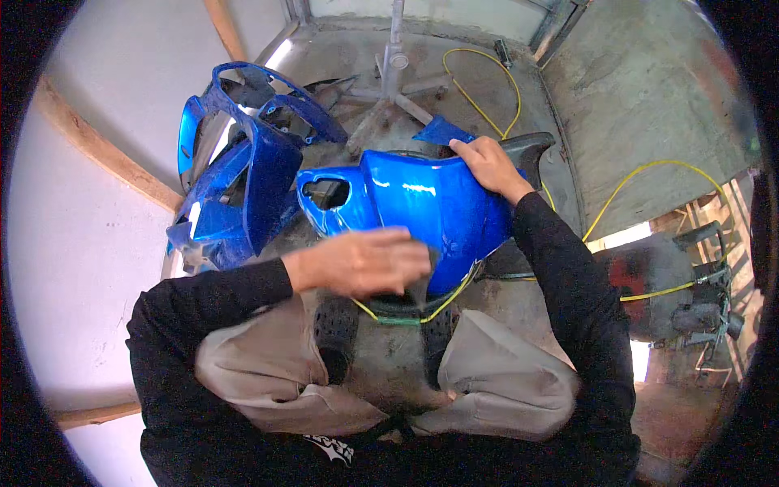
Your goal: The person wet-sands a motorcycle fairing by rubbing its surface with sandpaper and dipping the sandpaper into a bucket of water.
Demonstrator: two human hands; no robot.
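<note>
A glossy blue motorcycle body panel with an oval opening at its left end lies in front of my knees. My left hand, smeared by motion, is over the panel's near left side. Under its fingers shows a dark grey sheet, perhaps sandpaper, flat against the panel. With my right hand I grip the panel's far right edge, thumb and fingers around it. The panel's underside is hidden; beneath it part of a dark round support shows.
More blue fairing parts stand at the left by the white wall. A metal stand rises behind the panel. Yellow hose loops across the floor toward a machine, likely a compressor, at the right. A black curved part lies beyond my right hand.
</note>
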